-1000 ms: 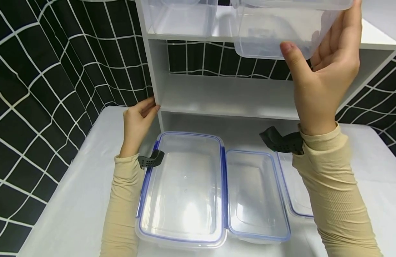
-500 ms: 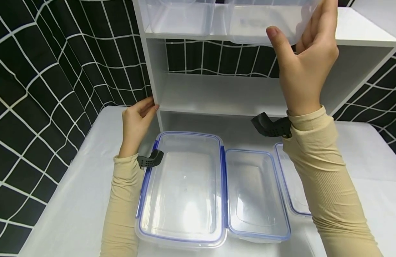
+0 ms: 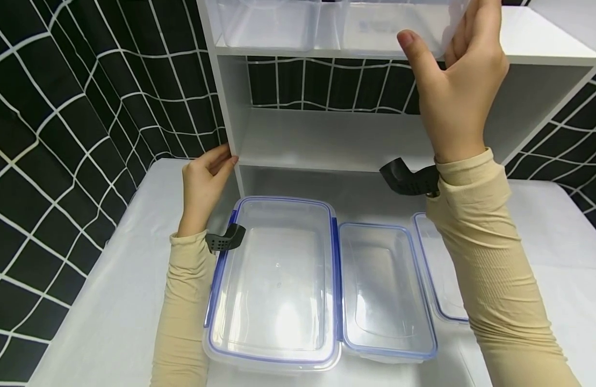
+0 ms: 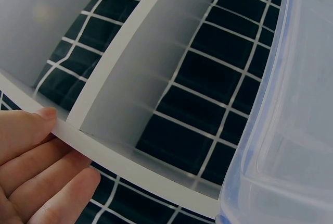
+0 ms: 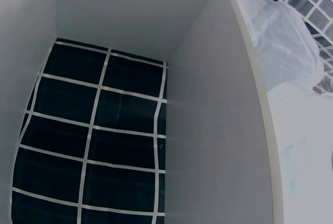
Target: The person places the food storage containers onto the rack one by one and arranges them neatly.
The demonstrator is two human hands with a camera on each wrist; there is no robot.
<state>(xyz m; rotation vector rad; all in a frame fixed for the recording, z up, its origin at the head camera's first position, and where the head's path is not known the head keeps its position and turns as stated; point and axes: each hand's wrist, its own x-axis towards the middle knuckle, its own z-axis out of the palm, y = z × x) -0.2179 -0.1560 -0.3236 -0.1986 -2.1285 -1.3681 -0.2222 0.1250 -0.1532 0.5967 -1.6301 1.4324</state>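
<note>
My right hand [image 3: 464, 97] gripped a clear rectangular plastic container [image 3: 385, 24] at its upper left; my left hand [image 3: 203, 185] pinched a white flat upright panel [image 3: 232, 97], with a clear blue-rimmed plastic box [image 3: 278, 290] to its right.

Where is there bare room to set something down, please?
Bare room shows on the lower shelf between the side panels, on the upper shelf right of the right hand, and on the white tablecloth outside both sleeves. It is crowded between them by blue-rimmed containers, and left of that hand by clear bins.
</note>
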